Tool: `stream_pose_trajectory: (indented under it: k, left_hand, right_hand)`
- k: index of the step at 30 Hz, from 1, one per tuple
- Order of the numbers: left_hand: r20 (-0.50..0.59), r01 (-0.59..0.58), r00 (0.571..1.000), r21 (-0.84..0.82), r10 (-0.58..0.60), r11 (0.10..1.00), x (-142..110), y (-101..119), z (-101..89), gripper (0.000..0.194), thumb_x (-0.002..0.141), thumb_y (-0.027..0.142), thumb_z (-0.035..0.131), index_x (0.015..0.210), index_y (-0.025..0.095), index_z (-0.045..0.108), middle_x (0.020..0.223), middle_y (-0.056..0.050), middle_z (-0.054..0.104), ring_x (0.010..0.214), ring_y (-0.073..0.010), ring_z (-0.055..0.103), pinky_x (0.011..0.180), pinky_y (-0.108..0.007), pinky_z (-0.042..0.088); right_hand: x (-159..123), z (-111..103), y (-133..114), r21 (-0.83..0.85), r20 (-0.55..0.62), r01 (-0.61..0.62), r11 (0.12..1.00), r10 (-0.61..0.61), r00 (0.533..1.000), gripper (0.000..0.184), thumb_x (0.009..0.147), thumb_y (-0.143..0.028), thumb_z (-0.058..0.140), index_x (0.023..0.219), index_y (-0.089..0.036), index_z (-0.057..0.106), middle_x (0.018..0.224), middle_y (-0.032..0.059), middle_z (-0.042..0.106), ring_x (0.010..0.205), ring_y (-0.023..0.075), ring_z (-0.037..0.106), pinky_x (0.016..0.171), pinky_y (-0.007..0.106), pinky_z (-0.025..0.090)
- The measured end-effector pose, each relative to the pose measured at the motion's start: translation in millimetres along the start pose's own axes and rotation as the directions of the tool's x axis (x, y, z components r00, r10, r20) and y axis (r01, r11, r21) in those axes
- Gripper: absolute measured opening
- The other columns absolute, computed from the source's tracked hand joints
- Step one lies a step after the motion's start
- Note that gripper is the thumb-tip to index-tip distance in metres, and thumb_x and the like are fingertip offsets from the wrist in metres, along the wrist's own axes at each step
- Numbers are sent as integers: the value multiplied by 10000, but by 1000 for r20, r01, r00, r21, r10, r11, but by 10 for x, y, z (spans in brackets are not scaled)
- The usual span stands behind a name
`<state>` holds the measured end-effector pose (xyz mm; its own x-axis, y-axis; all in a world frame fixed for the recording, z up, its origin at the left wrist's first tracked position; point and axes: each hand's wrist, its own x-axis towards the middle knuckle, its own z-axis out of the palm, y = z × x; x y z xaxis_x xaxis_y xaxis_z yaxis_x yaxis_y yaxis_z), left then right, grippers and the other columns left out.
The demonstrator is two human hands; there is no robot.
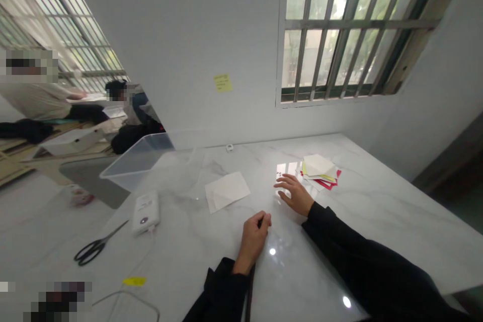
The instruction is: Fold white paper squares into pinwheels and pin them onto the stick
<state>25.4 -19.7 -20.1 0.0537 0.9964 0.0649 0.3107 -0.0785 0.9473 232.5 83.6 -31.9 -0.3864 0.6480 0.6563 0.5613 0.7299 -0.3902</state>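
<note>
My left hand [253, 239] rests on the white marbled table [211, 271] with its fingers curled closed. Whatever may be inside them is hidden. To its upper right, my right hand [296, 195] is open, palm down, fingers spread and holding nothing visible. Small dark marks show just past its fingertips, too small to name. Beside that hand lies a loose pile of paper pieces [319, 165], white on top with yellow and red edges below. A pair of overlapping white paper sheets [230, 191] lies beyond my left hand, apart from it.
On the left are a clear plastic bin [136, 161], a white power bank [146, 213] with a cable, black-handled scissors [92, 251] and a yellow tag [135, 281]. A small white object [230, 148] sits by the wall, below a yellow sticky note [223, 83]. Other people sit far left.
</note>
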Motion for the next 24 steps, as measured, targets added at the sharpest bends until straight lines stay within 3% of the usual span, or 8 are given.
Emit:
stream_pose_trajectory:
  k: [4, 8, 11, 14, 16, 20, 24]
  left_hand:
    - [-12, -205, 972, 441, 234, 874, 168, 31, 20, 335, 955, 370, 503, 663, 214, 555, 683, -7, 556, 664, -178, 530, 676, -315, 395]
    - [28, -305, 932, 595, 360, 744, 396, 1, -126, 238, 968, 310, 520, 814, 218, 676, 862, -58, 684, 886, -245, 613, 869, -391, 458]
    - [-75, -299, 885, 667, 460, 683, 481, -54, -373, 239, 991, 307, 517, 978, 211, 736, 1040, -95, 714, 1044, -276, 610, 998, -446, 448]
    - [-215, -151, 846, 782, 489, 605, 473, -138, -666, 285, 976, 318, 548, 1162, 241, 750, 1286, -124, 660, 1210, -332, 552, 1061, -509, 428]
    - [-290, -36, 837, 817, 464, 575, 445, -217, -842, 302, 963, 351, 567, 1176, 249, 755, 1376, -142, 612, 1259, -375, 516, 1044, -552, 440]
    - [-235, -59, 857, 840, 458, 540, 416, -391, -1071, 291, 974, 346, 535, 1087, 198, 758, 1272, -182, 647, 1288, -357, 525, 1099, -555, 407]
    - [-262, -27, 859, 835, 439, 550, 452, -470, -1143, 314, 980, 351, 501, 1046, 159, 741, 1193, -200, 662, 1260, -346, 556, 1088, -544, 420]
  right_hand:
    - [-317, -446, 545, -156, -235, -183, 971, 144, 961, 295, 925, -166, 539, 1144, -223, 728, 1166, 89, 721, 1290, 307, 524, 1125, 554, 442]
    - [-500, -720, 1052, -264, -400, -367, 892, 245, 883, 301, 893, -167, 509, 1108, -193, 717, 1136, 91, 731, 1227, 307, 548, 1129, 538, 427]
    - [-554, -769, 1272, -307, -379, -413, 857, 288, 879, 355, 846, -180, 524, 1158, -181, 695, 1185, 99, 718, 1222, 308, 558, 1145, 527, 409]
    - [-577, -723, 1349, -337, -298, -440, 832, 349, 889, 469, 817, -189, 531, 1266, -174, 666, 1307, 116, 675, 1316, 315, 519, 1175, 518, 378]
    - [-587, -682, 1357, -350, -257, -452, 821, 380, 889, 507, 814, -206, 537, 1305, -160, 657, 1376, 134, 641, 1371, 326, 487, 1186, 520, 365]
    - [-597, -650, 1354, -337, -206, -450, 827, 402, 892, 515, 836, -307, 592, 1319, -141, 661, 1400, 164, 628, 1363, 338, 511, 1168, 520, 391]
    - [-586, -678, 1347, -317, -190, -455, 832, 414, 890, 446, 862, -328, 607, 1250, -125, 695, 1293, 174, 683, 1235, 302, 608, 1125, 462, 440]
